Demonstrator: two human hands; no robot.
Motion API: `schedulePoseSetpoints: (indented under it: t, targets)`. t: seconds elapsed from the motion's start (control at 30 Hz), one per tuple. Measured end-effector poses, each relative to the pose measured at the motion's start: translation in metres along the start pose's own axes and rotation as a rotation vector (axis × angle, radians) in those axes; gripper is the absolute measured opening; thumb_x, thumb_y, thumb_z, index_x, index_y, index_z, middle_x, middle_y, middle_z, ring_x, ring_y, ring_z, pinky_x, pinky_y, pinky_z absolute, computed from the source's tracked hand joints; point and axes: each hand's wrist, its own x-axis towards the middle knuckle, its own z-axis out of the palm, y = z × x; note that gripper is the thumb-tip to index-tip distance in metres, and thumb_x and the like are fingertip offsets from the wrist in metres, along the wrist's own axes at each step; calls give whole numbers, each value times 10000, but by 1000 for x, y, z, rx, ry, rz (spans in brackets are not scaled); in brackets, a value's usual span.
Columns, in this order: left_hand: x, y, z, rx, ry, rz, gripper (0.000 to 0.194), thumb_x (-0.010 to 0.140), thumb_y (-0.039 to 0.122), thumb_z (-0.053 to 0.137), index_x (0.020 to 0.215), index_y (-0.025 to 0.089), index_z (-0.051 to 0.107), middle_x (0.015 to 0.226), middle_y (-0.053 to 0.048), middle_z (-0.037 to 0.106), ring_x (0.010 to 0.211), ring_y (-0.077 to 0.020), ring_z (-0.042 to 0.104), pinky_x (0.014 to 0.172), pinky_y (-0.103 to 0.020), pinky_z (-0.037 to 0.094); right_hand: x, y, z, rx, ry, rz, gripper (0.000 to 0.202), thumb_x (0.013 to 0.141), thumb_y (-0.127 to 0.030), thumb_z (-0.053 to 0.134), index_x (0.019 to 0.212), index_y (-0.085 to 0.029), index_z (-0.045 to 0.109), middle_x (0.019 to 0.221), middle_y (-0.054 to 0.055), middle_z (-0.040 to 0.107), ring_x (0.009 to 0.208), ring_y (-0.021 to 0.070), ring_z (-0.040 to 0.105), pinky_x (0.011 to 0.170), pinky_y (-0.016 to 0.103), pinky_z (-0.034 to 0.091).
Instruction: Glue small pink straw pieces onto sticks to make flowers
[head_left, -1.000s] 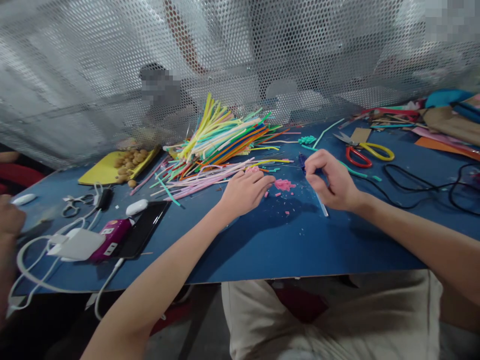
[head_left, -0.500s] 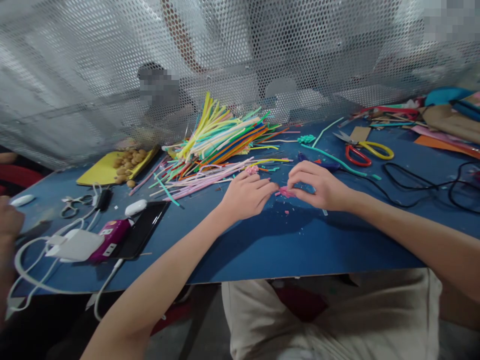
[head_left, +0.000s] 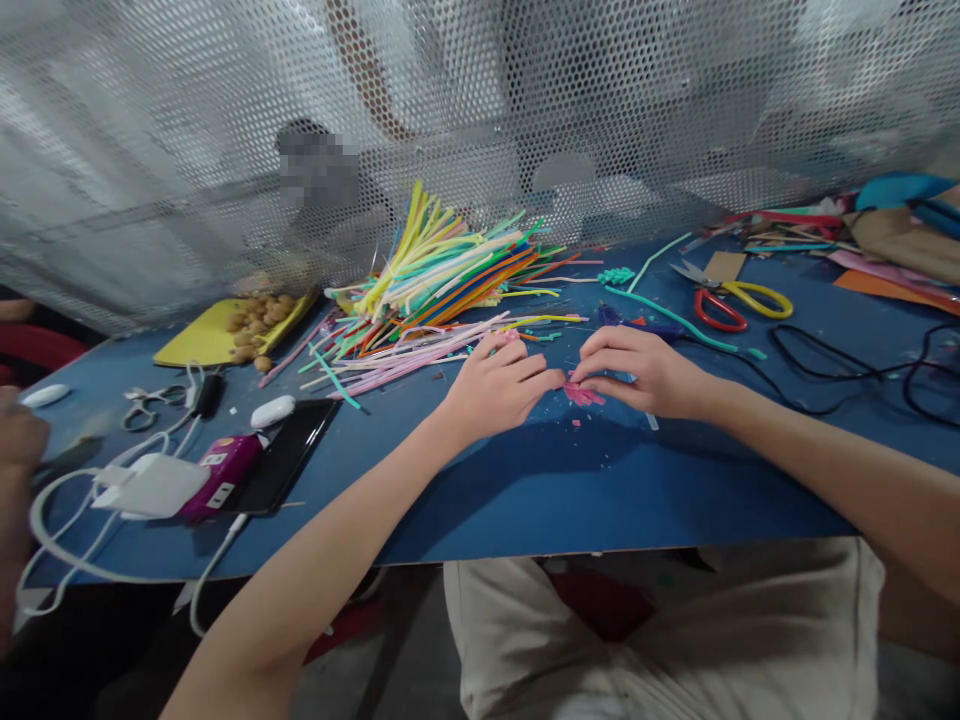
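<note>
A small pink pipe-cleaner piece (head_left: pixel 583 394), with several short fringe-like ends, is held just over the blue table. My right hand (head_left: pixel 637 370) pinches it from the right between thumb and fingers. From the other side, my left hand (head_left: pixel 499 388) has its fingers closed, their tips meeting the piece's left end; its thumb is hidden. A second pink curled bit (head_left: pixel 511 336) shows just behind my left knuckles. Pink and pale scraps (head_left: pixel 576 423) lie under the hands. A blue glue gun (head_left: pixel 652 325) rests partly behind my right hand.
A big heap of coloured pipe cleaners (head_left: pixel 457 270) lies against the perforated metal screen (head_left: pixel 600 110). Scissors (head_left: pixel 724 300) and a black cable (head_left: pixel 825 370) are at right. A phone (head_left: pixel 289 455), purple power block (head_left: pixel 221 475) and white cables sit left, near another person's hand (head_left: pixel 22 435).
The pink piece has turned between my fingers, and its fringed ends now show more below them. Both hands have stayed nearly in place.
</note>
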Motion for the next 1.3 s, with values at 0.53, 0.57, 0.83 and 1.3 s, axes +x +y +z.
schedulePoseSetpoints:
  t: [0.53, 0.57, 0.83, 1.3]
  targets:
    - [-1, -5, 4, -15, 1, -19, 203, 1041, 257, 506, 1099, 279, 699, 870, -12, 713, 864, -197, 569, 811, -383, 339, 4, -8, -2, 170, 30, 98, 75, 1019, -206, 521, 945, -219, 520, 932, 54, 576, 880, 197, 546, 809, 358, 484]
    - [-2, -6, 5, -22, -2, -24, 206, 1042, 258, 500, 1092, 272, 700, 873, -14, 716, 859, -197, 568, 803, -384, 337, 4, -8, -3, 170, 64, 104, 76, 1016, -204, 524, 942, -219, 519, 923, 49, 572, 856, 193, 540, 796, 355, 481]
    - [-2, -7, 6, -90, -42, -15, 234, 1042, 248, 468, 1042, 246, 703, 826, -5, 714, 802, -189, 544, 826, -374, 369, 2, -7, -2, 61, 97, 38, 36, 997, -213, 591, 983, -225, 622, 956, 49, 663, 898, 202, 605, 842, 364, 479]
    - [-2, -6, -2, -62, 39, 112, 209, 1016, 208, 519, 1060, 295, 703, 841, 12, 730, 844, -167, 574, 856, -364, 365, 4, -7, -1, 95, -42, -26, 155, 1011, -218, 558, 1083, -225, 696, 1069, 88, 672, 1011, 216, 609, 948, 410, 482]
